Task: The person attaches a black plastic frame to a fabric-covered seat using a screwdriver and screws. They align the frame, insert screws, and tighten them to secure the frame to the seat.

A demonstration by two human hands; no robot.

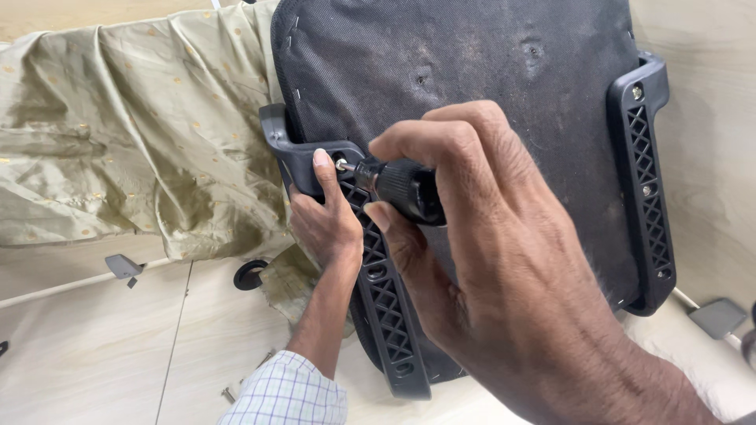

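On the tiled floor, upturned black chair seat over olive cloth. Right hand fingers pinched round black screwdriver, tip at left armrest bracket screw. Left hand wrapped on bracket, steadying.

Screwdriver: handle mostly buried in right hand, tip too small to read. Seat underside cut off at top edge. Left armrest bracket partly behind both hands. Grey metal part at lower right clipped by frame edge.
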